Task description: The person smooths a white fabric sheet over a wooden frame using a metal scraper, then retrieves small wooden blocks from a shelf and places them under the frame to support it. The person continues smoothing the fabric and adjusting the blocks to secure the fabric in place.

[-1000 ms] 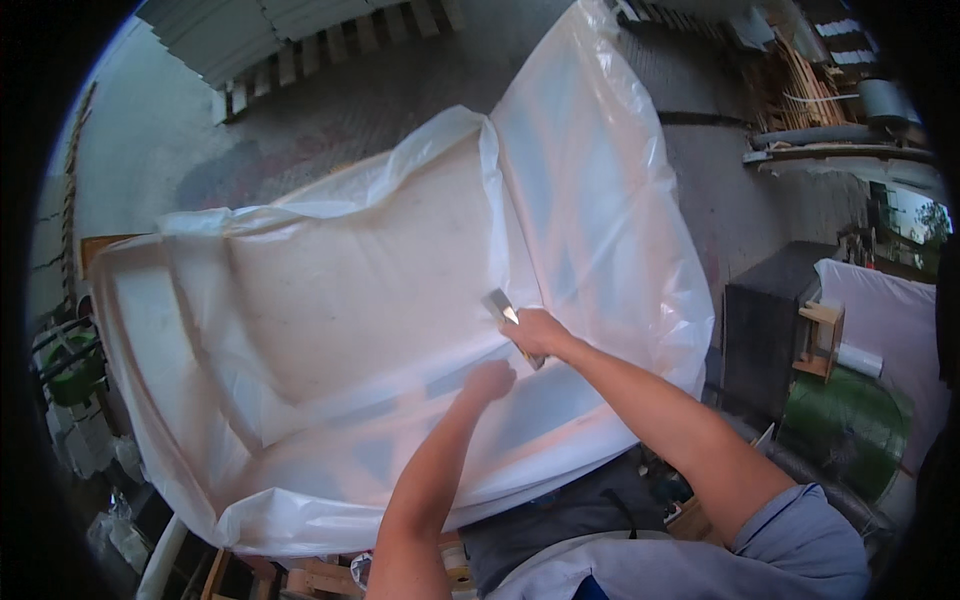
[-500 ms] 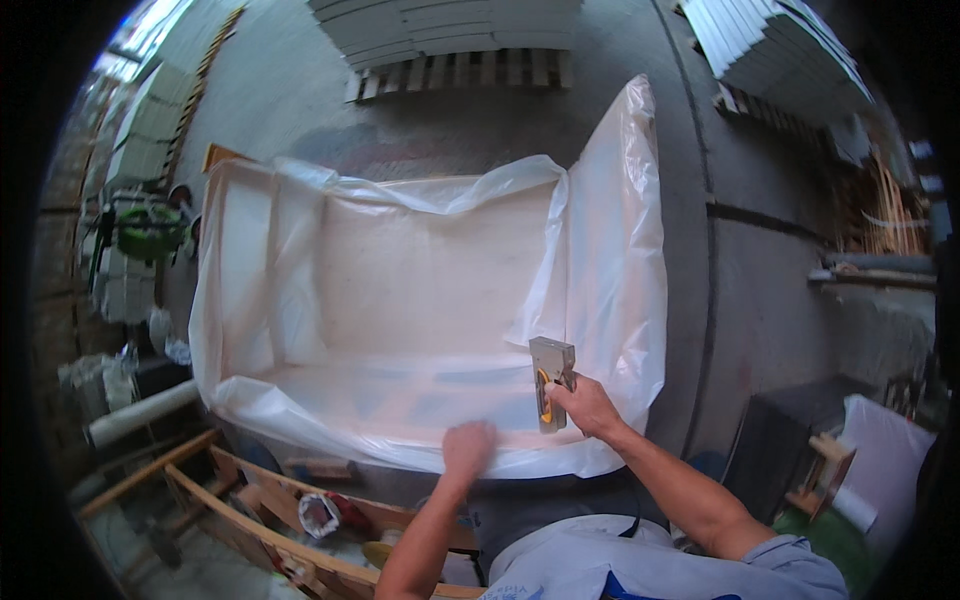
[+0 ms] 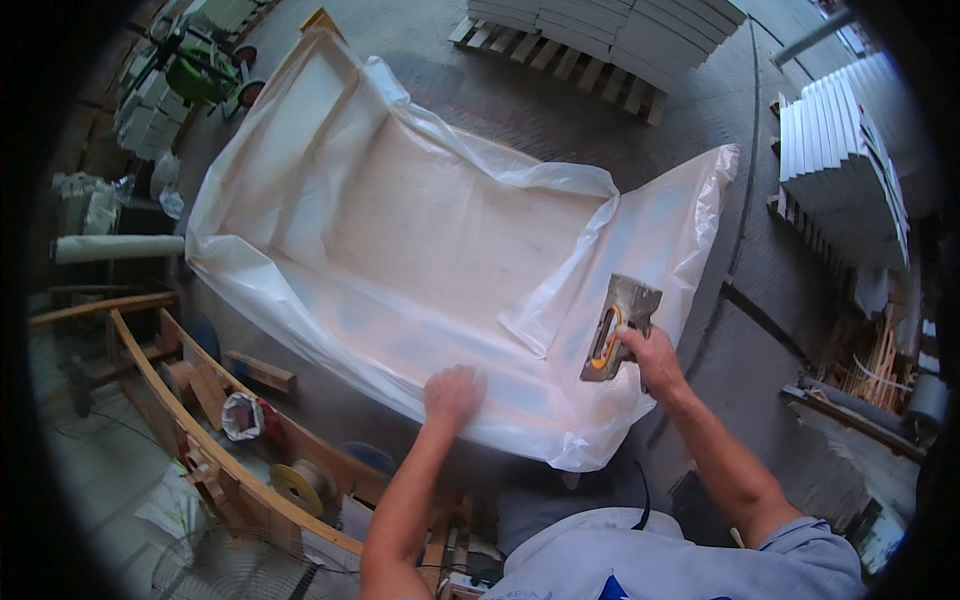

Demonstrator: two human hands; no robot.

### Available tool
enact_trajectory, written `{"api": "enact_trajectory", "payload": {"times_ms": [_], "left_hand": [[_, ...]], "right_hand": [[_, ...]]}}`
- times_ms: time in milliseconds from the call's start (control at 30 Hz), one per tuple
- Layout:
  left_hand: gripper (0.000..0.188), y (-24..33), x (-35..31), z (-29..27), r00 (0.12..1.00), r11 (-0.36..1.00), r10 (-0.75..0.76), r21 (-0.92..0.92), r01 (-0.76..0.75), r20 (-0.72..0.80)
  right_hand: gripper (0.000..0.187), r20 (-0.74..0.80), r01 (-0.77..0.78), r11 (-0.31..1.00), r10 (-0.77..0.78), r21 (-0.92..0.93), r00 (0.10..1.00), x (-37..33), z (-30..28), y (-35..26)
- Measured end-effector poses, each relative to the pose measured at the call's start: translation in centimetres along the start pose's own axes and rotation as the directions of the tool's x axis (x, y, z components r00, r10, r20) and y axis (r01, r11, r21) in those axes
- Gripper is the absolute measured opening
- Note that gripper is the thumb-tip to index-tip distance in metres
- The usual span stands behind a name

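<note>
A translucent white plastic sheet (image 3: 400, 330) drapes over a large, sofa-shaped wooden frame, its raised ends at left and right. Pale, wood-coloured surfaces show through it. My right hand (image 3: 652, 358) is closed round the handle of a metal staple gun (image 3: 630, 297) with a yellow-edged grip, held above the frame's near right corner. At the near edge, my left hand (image 3: 453, 397) is closed on the sheet, its fingertips partly hidden. A loose fold of the sheet lies between the hands and the inner corner.
Near left stands a wooden rack (image 3: 250, 490) with a spool (image 3: 300, 487) and loose wood pieces. White panels lie stacked on a pallet (image 3: 570, 62) at the back, with another white stack (image 3: 830, 150) on the right. A green wheeled machine (image 3: 200, 80) stands far left.
My view has turned, so the frame appears tilted, its right end nearer. The staple gun has moved right and now sits over the right corner. My left hand stays at the near edge.
</note>
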State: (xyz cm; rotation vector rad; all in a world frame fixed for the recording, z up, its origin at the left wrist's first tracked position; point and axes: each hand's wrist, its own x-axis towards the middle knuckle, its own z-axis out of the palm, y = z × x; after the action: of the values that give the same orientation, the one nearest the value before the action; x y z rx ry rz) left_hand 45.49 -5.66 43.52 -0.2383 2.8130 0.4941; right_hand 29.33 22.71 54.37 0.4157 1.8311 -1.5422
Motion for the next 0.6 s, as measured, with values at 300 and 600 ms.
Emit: {"api": "enact_trajectory", "payload": {"times_ms": [300,600], "left_hand": [[0.032,0.4,1.8,-1.3,0.939,0.963,-0.244,-0.056,0.265,0.242],[0.037,3.0,14.8,1.2,0.781,0.79,-0.528,-0.145,0.596,0.334]], "right_hand": [[0.052,0.156,0.014,0.861,0.075,-0.509,0.985,11.4,1.9,-5.8],[0.038,0.388,0.41,-0.018,0.291,-0.912,0.875,33.8,5.8,-1.0]]}}
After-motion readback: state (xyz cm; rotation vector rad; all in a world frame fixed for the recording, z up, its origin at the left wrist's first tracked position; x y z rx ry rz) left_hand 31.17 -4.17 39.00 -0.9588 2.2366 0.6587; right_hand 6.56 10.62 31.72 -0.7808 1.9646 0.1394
